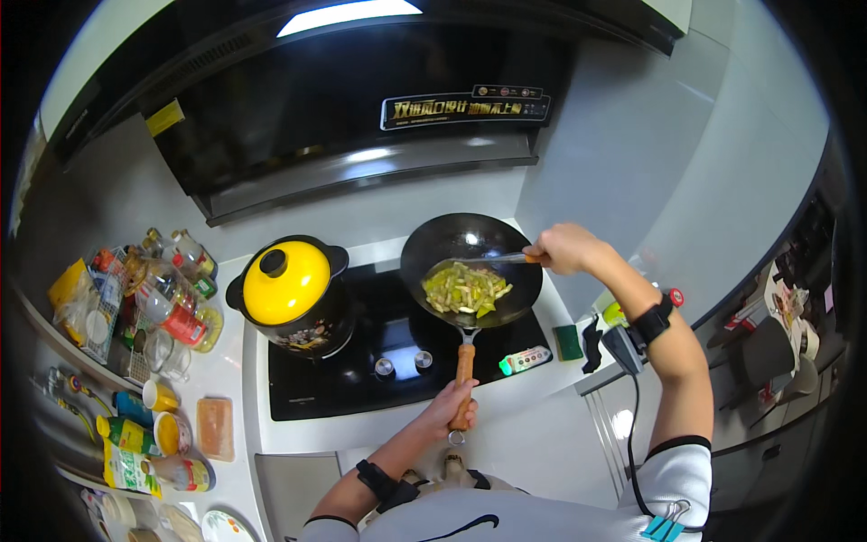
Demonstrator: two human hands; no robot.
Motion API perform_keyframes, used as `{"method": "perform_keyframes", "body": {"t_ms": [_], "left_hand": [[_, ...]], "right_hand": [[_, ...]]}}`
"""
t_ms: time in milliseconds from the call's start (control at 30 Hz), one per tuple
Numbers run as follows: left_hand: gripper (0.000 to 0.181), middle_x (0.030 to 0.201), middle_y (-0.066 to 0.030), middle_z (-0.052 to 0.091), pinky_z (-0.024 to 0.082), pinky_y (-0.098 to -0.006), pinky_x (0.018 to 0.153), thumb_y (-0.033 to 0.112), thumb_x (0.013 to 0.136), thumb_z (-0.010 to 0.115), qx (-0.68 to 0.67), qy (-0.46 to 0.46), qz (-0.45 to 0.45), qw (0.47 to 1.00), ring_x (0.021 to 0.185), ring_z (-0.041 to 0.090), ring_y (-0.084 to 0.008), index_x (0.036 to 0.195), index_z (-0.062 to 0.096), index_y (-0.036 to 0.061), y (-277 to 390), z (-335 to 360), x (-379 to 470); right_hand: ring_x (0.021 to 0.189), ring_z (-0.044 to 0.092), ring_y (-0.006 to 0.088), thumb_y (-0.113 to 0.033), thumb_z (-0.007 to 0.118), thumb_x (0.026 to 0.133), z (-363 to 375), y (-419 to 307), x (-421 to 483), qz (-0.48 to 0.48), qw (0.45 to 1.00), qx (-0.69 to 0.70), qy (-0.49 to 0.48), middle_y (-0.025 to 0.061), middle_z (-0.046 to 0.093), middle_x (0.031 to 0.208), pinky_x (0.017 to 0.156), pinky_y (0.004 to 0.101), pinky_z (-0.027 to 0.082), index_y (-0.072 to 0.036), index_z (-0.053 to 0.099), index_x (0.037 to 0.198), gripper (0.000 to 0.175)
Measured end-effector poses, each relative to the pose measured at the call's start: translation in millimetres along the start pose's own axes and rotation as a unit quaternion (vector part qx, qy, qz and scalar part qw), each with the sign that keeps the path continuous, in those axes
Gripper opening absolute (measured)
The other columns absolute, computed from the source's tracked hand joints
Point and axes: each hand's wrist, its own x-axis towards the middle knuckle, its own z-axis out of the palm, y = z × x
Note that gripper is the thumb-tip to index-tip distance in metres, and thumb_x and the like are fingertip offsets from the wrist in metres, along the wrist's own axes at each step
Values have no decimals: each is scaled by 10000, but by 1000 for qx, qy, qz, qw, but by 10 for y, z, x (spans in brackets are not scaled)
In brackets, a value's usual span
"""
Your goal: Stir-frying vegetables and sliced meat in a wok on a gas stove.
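Observation:
A dark wok (467, 237) stands on the right side of the black glass hob (379, 339). My left hand (455, 406) is wrapped around its wooden handle (464, 369). Above the wok's right rim, my right hand (562, 247) grips the handle end of a metal spatula (498, 259). The spatula's shaft slants left into the wok, and its blade is at the far left edge of the food. Pale green and yellowish cut vegetables (466, 288) lie heaped in the bowl, with small reddish bits among them.
A black pot with a yellow lid (288, 281) occupies the hob's left side. Bottles (179, 315), cups (169, 433) and an orange-pink block (215, 428) crowd the left counter. A green scouring pad (567, 343) lies right of the hob. The range hood (352, 135) overhangs the back.

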Motion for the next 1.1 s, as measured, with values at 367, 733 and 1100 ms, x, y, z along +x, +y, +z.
{"method": "perform_keyframes", "body": {"t_ms": [367,733,1100], "left_hand": [[290,720,-36,465,458,-292,502,358,937,534,6,-9,-12,1000,537,473,-111,1102,400,161,35,-59,-10],[265,728,-35,453,420,-265,517,329,949,517,2,8,-19,1000,542,432,-98,1150,431,179,25,25,-18],[243,718,-38,455,423,-273,510,323,957,503,2,22,-17,1000,542,436,-100,1142,429,183,22,42,-16]], "right_hand": [[695,630,265,-101,652,724,-682,-307,-1417,120,981,-150,-3,71,646,702,601,392,481,-218,697,970,276],[779,673,306,-73,583,767,618,-271,-644,143,983,-102,44,150,675,812,675,401,540,-34,658,859,126],[800,656,335,-25,534,739,-167,-591,-1233,133,989,-47,-31,176,664,837,709,422,531,-116,684,980,298]]}}
